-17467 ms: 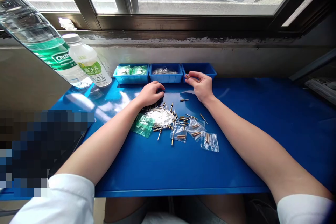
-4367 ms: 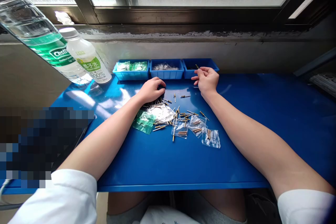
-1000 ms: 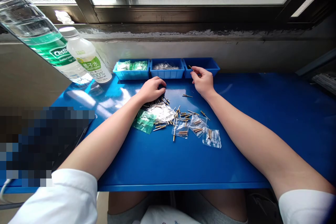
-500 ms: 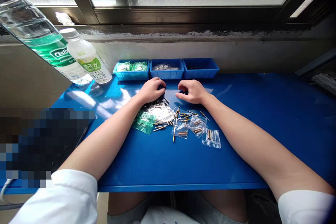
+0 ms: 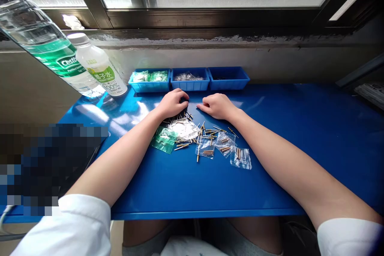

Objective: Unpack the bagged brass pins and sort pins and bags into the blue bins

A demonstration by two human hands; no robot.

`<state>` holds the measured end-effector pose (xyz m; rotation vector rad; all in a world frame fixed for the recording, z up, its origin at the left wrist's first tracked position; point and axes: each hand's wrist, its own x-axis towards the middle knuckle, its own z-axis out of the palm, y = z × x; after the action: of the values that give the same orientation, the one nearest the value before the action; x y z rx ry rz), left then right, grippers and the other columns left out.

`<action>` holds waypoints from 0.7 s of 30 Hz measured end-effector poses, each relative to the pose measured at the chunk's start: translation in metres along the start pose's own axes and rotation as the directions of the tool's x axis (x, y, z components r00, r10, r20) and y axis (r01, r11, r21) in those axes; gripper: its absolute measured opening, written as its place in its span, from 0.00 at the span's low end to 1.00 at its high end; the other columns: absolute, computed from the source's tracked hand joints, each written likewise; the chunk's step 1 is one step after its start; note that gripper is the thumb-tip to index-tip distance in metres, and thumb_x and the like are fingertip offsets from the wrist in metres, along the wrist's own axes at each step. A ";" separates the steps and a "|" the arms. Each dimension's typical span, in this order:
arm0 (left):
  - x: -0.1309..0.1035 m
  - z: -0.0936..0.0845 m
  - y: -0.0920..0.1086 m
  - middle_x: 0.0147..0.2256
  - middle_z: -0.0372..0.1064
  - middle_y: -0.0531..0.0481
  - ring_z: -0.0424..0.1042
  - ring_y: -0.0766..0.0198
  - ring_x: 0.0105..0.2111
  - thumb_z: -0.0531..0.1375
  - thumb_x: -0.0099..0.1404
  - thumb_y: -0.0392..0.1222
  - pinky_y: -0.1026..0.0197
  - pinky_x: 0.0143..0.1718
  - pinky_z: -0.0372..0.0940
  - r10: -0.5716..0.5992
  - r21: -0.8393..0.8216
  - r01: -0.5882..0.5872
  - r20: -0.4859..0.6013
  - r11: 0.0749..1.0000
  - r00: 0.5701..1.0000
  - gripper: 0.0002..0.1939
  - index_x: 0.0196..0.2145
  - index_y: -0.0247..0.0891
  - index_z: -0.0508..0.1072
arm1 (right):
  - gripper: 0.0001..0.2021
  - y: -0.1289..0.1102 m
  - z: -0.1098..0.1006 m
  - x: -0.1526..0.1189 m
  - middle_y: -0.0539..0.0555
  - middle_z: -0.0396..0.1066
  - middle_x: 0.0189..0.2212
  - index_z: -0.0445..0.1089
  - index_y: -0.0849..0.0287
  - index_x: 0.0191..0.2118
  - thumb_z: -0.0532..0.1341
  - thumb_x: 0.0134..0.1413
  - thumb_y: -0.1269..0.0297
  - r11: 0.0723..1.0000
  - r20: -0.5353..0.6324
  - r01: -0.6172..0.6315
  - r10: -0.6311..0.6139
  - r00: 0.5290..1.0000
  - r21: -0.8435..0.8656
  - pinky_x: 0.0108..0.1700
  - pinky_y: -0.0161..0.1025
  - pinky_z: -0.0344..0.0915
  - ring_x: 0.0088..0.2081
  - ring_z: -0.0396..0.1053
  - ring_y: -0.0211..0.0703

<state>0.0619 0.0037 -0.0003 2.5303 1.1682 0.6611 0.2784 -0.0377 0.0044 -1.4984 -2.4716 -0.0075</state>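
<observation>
My left hand point(image 5: 174, 103) rests on the blue table with its fingers curved and the thumb apart; nothing shows in the gap. Across from it, my right hand point(image 5: 218, 106) lies with its fingers folded in and the thumb pointing left; I see nothing in it. Just below the left hand is a pile of loose blind rivets point(image 5: 181, 146), partly under shiny clear packets point(image 5: 183, 129). A green packet point(image 5: 164, 140) lies by the left forearm. Brass-coloured pieces show in small clear bags point(image 5: 241, 158) below the right hand.
Three blue bins stand along the wall: one with green packets point(image 5: 149, 76), one with clear packets point(image 5: 189, 77), and a dark-looking right bin point(image 5: 229, 83). A large water bottle point(image 5: 57, 54) and a smaller white-capped bottle point(image 5: 100, 70) are at the left. A blurred dark object point(image 5: 45, 164) lies front left.
My right hand's fingers have folded in, closing the gap that showed between them and the thumb, and the hand has shifted slightly left. My left hand stays put.
</observation>
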 end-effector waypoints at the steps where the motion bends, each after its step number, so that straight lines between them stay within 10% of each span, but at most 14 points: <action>1: 0.000 0.000 0.000 0.42 0.70 0.46 0.70 0.59 0.38 0.55 0.60 0.43 0.58 0.43 0.67 -0.001 -0.001 0.001 -0.001 1.000 1.000 0.14 0.40 0.37 0.76 | 0.21 0.000 0.000 0.000 0.54 0.73 0.25 0.69 0.59 0.24 0.53 0.60 0.50 1.000 -0.001 -0.011 0.011 1.000 -0.011 0.28 0.38 0.47 0.28 0.65 0.41; 21: 0.000 0.001 0.000 0.41 0.70 0.46 0.71 0.59 0.38 0.56 0.59 0.43 0.57 0.43 0.66 -0.003 -0.005 0.003 -0.010 1.000 1.000 0.14 0.40 0.37 0.76 | 0.33 0.007 0.005 0.001 0.54 0.68 0.18 0.69 0.59 0.23 0.44 0.57 0.35 0.940 -0.187 -0.218 0.271 0.944 0.263 0.26 0.37 0.49 0.22 0.63 0.39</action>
<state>0.0624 0.0040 -0.0012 2.5238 1.1720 0.6760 0.2837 -0.0330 -0.0007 -1.5939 -2.0183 0.1553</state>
